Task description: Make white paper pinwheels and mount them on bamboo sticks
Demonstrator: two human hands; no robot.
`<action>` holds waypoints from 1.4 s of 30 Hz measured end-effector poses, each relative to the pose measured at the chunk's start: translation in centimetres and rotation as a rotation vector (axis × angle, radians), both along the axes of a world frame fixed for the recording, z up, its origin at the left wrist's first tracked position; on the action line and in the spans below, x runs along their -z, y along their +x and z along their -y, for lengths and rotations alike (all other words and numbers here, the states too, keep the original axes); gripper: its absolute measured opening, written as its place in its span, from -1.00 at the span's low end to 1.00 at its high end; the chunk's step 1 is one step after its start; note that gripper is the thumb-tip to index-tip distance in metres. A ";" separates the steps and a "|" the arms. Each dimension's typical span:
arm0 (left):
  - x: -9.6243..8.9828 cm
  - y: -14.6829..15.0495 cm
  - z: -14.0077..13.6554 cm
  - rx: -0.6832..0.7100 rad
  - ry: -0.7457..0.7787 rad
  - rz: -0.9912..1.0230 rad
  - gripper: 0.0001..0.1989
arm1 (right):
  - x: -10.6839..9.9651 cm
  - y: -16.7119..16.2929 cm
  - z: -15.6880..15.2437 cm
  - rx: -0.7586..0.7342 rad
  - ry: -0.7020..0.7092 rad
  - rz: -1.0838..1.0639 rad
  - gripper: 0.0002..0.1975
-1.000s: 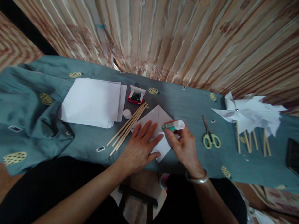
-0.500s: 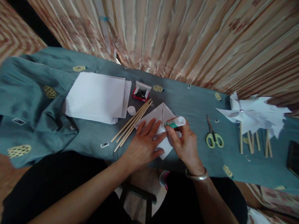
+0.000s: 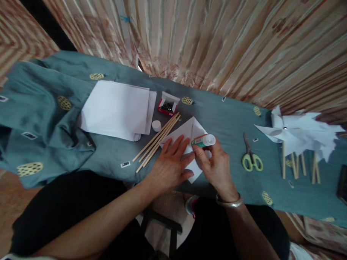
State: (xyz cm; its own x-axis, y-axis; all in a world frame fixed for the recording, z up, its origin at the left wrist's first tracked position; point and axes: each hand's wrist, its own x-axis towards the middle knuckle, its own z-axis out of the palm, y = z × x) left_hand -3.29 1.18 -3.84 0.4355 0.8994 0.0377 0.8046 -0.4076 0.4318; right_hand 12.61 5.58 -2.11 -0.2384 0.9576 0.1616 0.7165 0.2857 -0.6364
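Right hand (image 3: 217, 167) has its grip closed around a glue stick (image 3: 204, 140), thumb on the near side, green part angled down over the middle of a folded sheet (image 3: 195, 169). Can't tell if the tip is actually touching, the fingers are kinda in the way. Left hand (image 3: 172, 166) is open and flat on that same sheet, fingers a bit spread. Sheet's turned like a diamond, near the front edge of the cloth-covered surface (image 3: 225, 113). Just left of it there's a slanted bunch of sticks (image 3: 158, 143), with a white cap (image 3: 156, 125) beside them and an open red box (image 3: 168, 104) of small dark bits near their far ends. Farther left, a paper stack (image 3: 115, 111). Over to the right: green-handled scissors (image 3: 249, 152), then some white pinwheels (image 3: 307, 132) piled together.
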 end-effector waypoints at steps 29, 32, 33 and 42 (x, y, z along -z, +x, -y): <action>0.1 -0.1 -0.1 0.017 0.005 -0.011 -0.45 | -1.2 0.4 0.1 -0.215 -0.030 0.028 -0.81; 0.0 -0.1 -0.1 0.024 0.008 -0.011 -0.48 | -1.3 0.5 0.1 -0.226 -0.033 0.034 -0.80; 0.0 -0.1 -0.1 0.025 0.011 -0.011 -0.49 | -1.3 0.6 0.1 -0.231 -0.037 0.036 -0.80; 0.1 -0.1 -0.1 0.020 0.016 -0.007 -0.46 | -1.4 1.1 0.2 -0.234 -0.059 0.051 -0.79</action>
